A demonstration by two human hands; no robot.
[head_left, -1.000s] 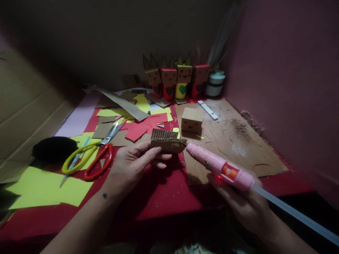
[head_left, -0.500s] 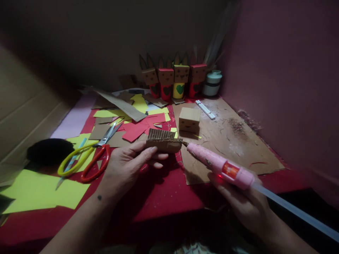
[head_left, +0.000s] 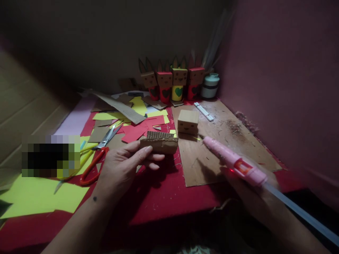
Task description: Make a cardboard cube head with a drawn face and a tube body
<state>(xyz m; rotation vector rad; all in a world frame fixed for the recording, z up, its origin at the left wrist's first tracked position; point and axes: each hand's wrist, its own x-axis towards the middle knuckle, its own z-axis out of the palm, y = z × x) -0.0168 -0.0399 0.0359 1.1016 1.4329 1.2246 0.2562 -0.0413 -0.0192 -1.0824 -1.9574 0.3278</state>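
Note:
Between thumb and fingers, my left hand (head_left: 129, 162) pinches a small folded cardboard piece (head_left: 162, 145) above the table's red cover. Ridges show on its back flap, and a shiny bead of glue runs along its edge. My right hand (head_left: 251, 194) grips a pink hot glue gun (head_left: 233, 160) with a lit red light and a long clear glue stick (head_left: 299, 208) out of its rear. Its nozzle is apart from the cardboard piece, pointing up and left. Behind the two hands stands a small cardboard box (head_left: 188, 121) with a drawn face.
Scissors (head_left: 103, 148) with red and yellow handles lie left of my left hand, among yellow, red and brown scraps. Several box-headed figures (head_left: 178, 79) stand at the back beside a pale blue pot (head_left: 210, 86). White sticks (head_left: 203, 111) rest on a cardboard sheet (head_left: 196, 173).
The glue gun has drawn away from the cardboard piece to the right, and its nozzle no longer touches the edge. My left hand has shifted slightly left with the piece.

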